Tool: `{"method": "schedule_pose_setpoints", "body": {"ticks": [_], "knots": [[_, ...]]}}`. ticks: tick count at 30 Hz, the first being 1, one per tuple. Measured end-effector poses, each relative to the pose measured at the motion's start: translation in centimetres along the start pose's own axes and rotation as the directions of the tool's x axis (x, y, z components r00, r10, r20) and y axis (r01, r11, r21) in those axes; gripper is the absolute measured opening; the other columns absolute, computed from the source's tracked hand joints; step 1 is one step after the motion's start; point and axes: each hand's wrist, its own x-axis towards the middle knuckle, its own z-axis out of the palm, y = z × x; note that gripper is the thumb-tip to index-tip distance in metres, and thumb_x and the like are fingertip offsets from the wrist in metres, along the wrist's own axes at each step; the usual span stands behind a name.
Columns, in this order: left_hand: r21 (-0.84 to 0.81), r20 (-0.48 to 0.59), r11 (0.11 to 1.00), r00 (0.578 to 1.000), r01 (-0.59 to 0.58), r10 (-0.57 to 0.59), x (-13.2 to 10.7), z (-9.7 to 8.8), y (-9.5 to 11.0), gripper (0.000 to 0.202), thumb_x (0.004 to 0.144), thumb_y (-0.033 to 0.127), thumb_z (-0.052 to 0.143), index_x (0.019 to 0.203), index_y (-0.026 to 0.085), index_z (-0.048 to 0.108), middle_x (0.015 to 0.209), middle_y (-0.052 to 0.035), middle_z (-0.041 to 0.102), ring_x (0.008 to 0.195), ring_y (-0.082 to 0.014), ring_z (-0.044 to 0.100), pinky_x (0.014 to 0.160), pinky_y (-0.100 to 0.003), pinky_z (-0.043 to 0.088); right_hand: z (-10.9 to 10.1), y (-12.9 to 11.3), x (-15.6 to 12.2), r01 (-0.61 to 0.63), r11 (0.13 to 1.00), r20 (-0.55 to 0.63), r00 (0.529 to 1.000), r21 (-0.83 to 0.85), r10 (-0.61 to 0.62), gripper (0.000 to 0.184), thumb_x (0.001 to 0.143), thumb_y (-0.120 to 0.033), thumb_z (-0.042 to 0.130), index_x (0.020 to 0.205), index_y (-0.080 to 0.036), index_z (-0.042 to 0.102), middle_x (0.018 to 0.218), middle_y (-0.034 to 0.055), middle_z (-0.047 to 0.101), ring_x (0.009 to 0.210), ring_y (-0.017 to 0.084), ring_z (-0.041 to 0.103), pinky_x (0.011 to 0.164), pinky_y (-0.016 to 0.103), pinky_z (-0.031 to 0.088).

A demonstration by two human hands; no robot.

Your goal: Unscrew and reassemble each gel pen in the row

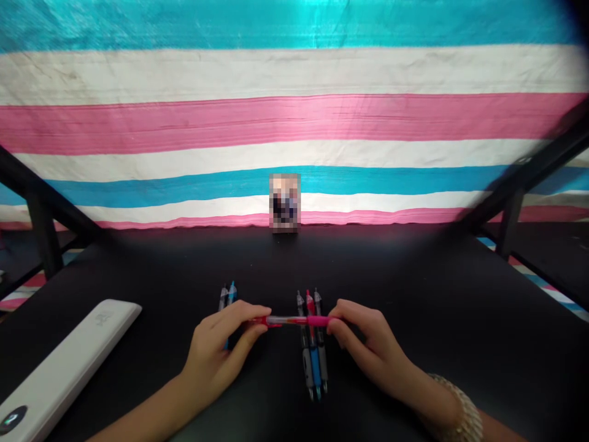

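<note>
Level above the table, a pink pen [288,320] with a clear barrel is held between both hands. My left hand [221,344] pinches its red clip end between thumb and fingertips. Its pink grip end is pinched by my right hand [372,344], which has a beaded bracelet [460,405] at the wrist. Below the pen lie three more pens side by side: one with a blue grip [315,368] between two with grey grips. Two other pens, one of them a blue pen [232,291], lie partly hidden behind my left hand.
A long white device [69,368] with a round dark display lies at the left of the black table [193,258]. A small pixelated picture [284,202] stands at the back edge. Black metal bars [529,166] flank the table, before a striped sheet [184,126].
</note>
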Motion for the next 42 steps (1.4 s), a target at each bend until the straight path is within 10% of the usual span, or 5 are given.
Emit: {"method": "schedule_pose_setpoints", "body": {"ticks": [18, 42], "knots": [[-0.134, -0.020, 0.951, 0.958, 0.280, -0.285, -0.28, 0.36, -0.04, 0.013, 0.090, 0.018, 0.067, 0.099, 0.023, 0.075, 0.071, 0.0025, 0.073, 0.053, -0.0106, 0.065, 0.052, -0.018, 0.052, -0.35, -0.20, 0.14, -0.144, 0.975, 0.027, 0.990, 0.168, 0.141, 0.026, 0.099, -0.038, 0.054, 0.082, -0.019, 0.060, 0.071, -0.0018, 0.054, 0.063, 0.014, 0.048, 0.058, 0.026, 0.039], [-0.167, 0.011, 0.908, 0.921, 0.385, -0.389, -0.22, 0.39, 0.21, 0.013, 0.090, 0.022, 0.065, 0.097, 0.023, 0.076, 0.069, 0.0025, 0.072, 0.053, -0.0107, 0.064, 0.054, -0.018, 0.052, -0.38, 0.16, 0.47, -0.203, 0.956, 0.013, 0.979, 0.211, 0.205, 0.031, 0.099, -0.041, 0.052, 0.078, -0.020, 0.060, 0.072, -0.0010, 0.055, 0.065, 0.014, 0.050, 0.059, 0.026, 0.039]]}}
